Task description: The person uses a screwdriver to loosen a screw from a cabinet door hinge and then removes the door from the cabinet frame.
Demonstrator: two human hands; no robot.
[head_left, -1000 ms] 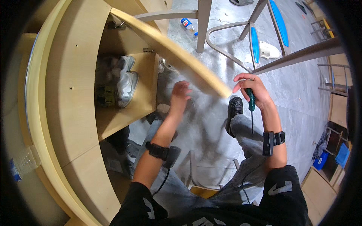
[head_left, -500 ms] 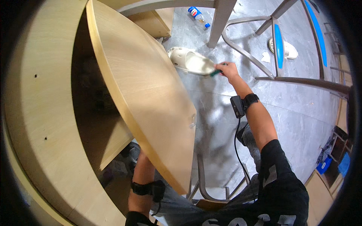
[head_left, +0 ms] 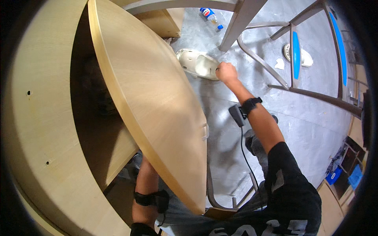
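Note:
My right hand (head_left: 227,72) is closed in a fist beside the heel end of a pale cream clog (head_left: 201,65) on the floor. What it holds, if anything, is hidden by the fingers. A light wooden cabinet door (head_left: 145,90) stands swung out from the cabinet (head_left: 35,122), with a clear handle (head_left: 205,131) near its outer edge. My left forearm (head_left: 146,181) goes up behind the door's lower part, which covers my left hand. Both wrists wear black straps with small devices.
Metal chair legs (head_left: 241,25) and blue-padded bars (head_left: 295,55) rise beyond and right of my right hand. A second clog (head_left: 301,56) and a white scrap (head_left: 279,63) lie among them. A blue-labelled bottle (head_left: 212,17) lies on the grey tiled floor (head_left: 299,122).
My right hand has moved slightly left and turned over, closing into a fist. The dark green, stick-like thing seen in it before no longer shows. The view has shifted slightly.

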